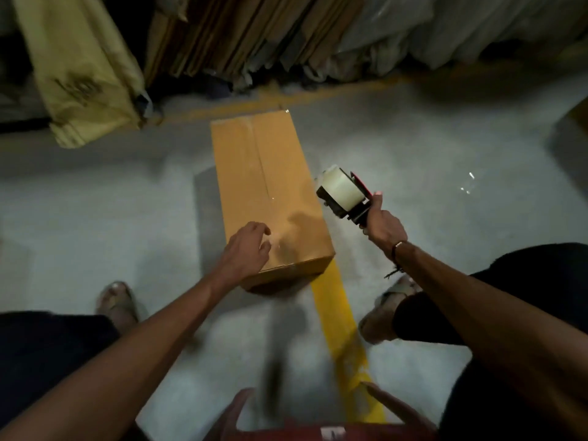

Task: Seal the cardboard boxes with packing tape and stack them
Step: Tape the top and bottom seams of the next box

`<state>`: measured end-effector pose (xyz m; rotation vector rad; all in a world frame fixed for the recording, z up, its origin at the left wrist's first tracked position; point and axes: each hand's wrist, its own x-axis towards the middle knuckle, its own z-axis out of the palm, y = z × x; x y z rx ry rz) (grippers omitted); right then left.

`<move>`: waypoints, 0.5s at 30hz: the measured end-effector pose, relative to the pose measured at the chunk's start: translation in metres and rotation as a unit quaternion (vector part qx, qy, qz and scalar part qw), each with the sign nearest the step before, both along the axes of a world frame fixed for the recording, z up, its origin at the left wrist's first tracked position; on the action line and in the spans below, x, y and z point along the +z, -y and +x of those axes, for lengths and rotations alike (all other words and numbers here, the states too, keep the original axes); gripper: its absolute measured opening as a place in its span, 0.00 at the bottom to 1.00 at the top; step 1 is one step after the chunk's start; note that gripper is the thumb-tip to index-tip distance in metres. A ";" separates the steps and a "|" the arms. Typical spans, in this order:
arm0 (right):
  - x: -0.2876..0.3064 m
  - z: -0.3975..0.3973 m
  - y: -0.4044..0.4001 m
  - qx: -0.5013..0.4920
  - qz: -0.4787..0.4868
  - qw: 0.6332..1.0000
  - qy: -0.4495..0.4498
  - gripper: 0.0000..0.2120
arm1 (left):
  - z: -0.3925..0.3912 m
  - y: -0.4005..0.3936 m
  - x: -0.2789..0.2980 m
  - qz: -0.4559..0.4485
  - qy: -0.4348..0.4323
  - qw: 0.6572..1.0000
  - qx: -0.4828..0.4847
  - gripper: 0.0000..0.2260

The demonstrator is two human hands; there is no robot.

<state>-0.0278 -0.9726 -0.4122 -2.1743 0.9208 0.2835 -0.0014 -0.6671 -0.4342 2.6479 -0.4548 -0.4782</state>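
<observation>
A long brown cardboard box (pixel 261 173) lies on the grey floor in front of me, flaps closed, with clear tape glinting along its centre seam. My left hand (pixel 246 249) hovers over the box's near end, fingers loosely spread; contact with the lid is unclear. My right hand (pixel 383 229) grips the handle of a tape dispenser (pixel 345 194) with a clear roll, held up just right of the box and off its surface.
Flattened cardboard sheets (pixel 241 36) and plastic-wrapped bundles (pixel 445 30) lean along the far wall, with a yellow sack (pixel 82 71) at left. A yellow floor line (pixel 340 326) runs under the box. A red stool (pixel 305 424) stands between my sandalled feet.
</observation>
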 end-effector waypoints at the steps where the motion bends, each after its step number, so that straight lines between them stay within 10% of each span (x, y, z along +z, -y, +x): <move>1: 0.018 -0.005 -0.004 0.027 0.014 0.999 0.019 0.47 | -0.005 -0.007 0.015 -0.011 -0.001 1.000 0.012 0.12; 7: 0.092 -0.065 -0.046 0.146 0.142 0.975 0.085 0.48 | -0.046 -0.021 0.093 -0.187 -0.122 0.956 0.191 0.10; 15: 0.111 -0.115 -0.091 0.158 0.244 0.954 0.070 0.45 | -0.113 -0.018 0.119 -0.450 -0.415 0.714 0.340 0.11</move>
